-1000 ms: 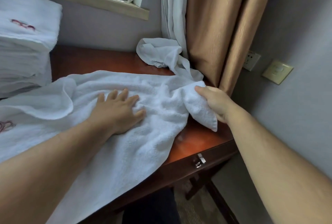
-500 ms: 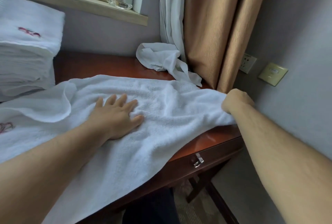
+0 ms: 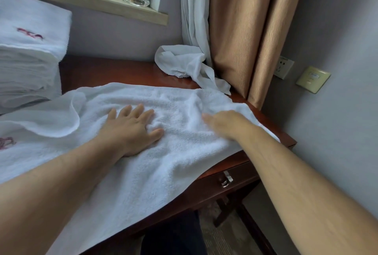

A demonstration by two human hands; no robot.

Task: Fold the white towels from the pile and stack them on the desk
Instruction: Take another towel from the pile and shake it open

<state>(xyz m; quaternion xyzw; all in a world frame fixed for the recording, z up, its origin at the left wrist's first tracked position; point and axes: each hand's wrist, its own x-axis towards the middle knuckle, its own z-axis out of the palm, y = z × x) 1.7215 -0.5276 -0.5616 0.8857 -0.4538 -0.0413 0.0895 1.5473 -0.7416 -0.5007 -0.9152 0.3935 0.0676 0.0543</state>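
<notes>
A large white towel (image 3: 163, 164) lies spread over the dark red wooden desk (image 3: 114, 70), its near edge hanging over the front. My left hand (image 3: 131, 130) presses flat on the towel's middle with fingers spread. My right hand (image 3: 225, 124), blurred by motion, lies with straight fingers on the towel near its right end. A tall stack of folded white towels (image 3: 28, 54) with red embroidery stands at the desk's left.
A crumpled white cloth (image 3: 184, 62) lies at the desk's back by the white and tan curtains (image 3: 245, 29). A glass ashtray (image 3: 134, 0) sits on the windowsill. A drawer handle (image 3: 227, 179) shows below the desk edge. Wall sockets (image 3: 283, 66) are at the right.
My right hand has let go of the towel's right corner after pulling it out to the right, and now slides flat leftward over the towel. My left hand has stayed pressed in place.
</notes>
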